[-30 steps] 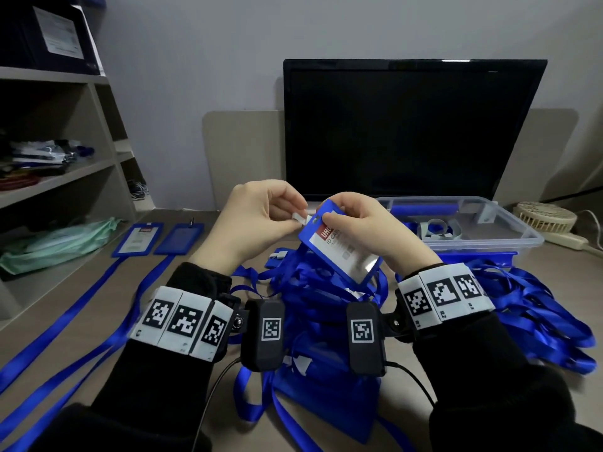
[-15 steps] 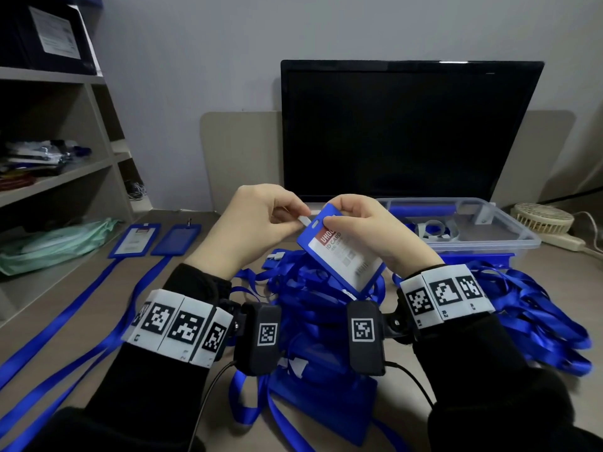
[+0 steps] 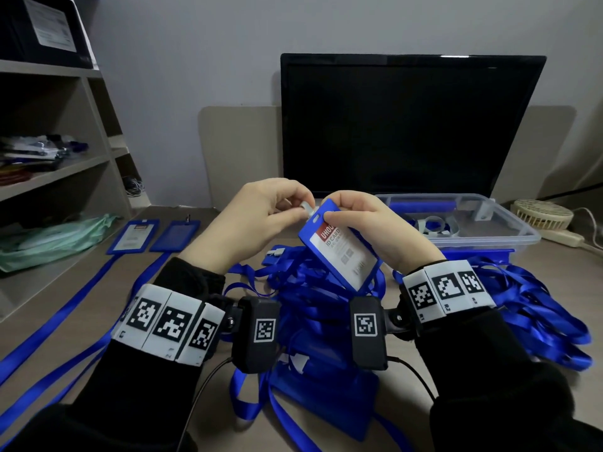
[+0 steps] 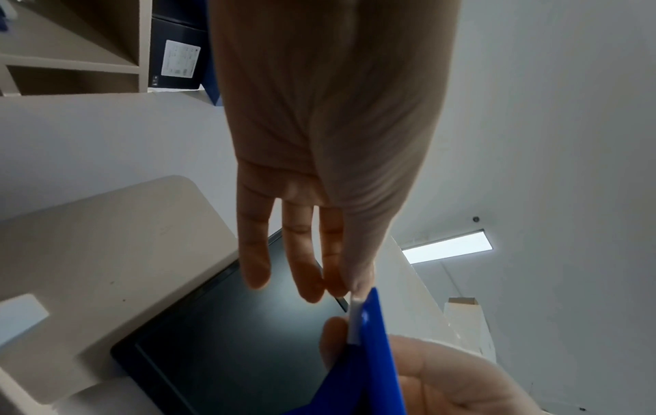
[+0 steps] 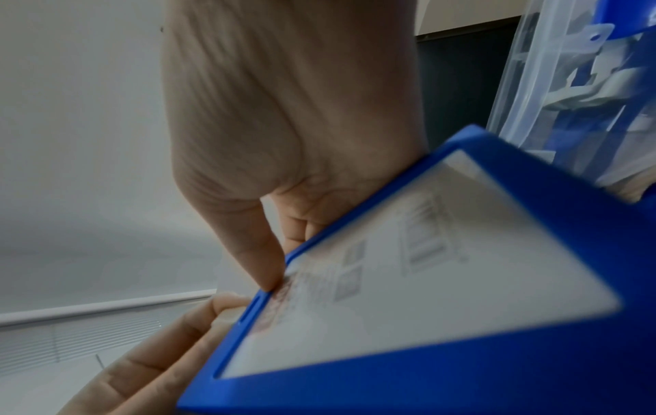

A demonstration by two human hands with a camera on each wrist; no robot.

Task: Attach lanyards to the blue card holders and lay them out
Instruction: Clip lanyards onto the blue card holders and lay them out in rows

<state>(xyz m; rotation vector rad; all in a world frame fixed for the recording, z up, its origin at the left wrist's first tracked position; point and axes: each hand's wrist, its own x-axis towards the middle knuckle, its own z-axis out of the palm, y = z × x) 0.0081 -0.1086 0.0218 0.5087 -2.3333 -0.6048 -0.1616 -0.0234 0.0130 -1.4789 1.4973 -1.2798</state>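
Above the desk, my right hand (image 3: 329, 208) pinches the top of a blue card holder (image 3: 339, 249) with a white printed card inside. Its thumb lies beside the slot in the holder's top edge. My left hand (image 3: 301, 208) pinches a small white strap end (image 3: 306, 207) right at that top edge. In the left wrist view the white strap end (image 4: 355, 317) lies against the blue card holder (image 4: 369, 351). The right wrist view shows the card holder (image 5: 426, 294) close up and blurred. Under my hands lies a heap of blue lanyards (image 3: 310, 288).
Two card holders (image 3: 135, 236) (image 3: 174, 234) with lanyards attached lie at the left, their straps running toward me. A clear plastic box (image 3: 509, 230) stands behind right, before a dark monitor (image 3: 411, 125). Shelves (image 3: 49, 177) line the left; a small fan (image 3: 541, 213) sits far right.
Both hands stay close together above the heap. The left fingers have lifted the white strap end slightly, up to the holder's top edge, and the holder has turned a little.
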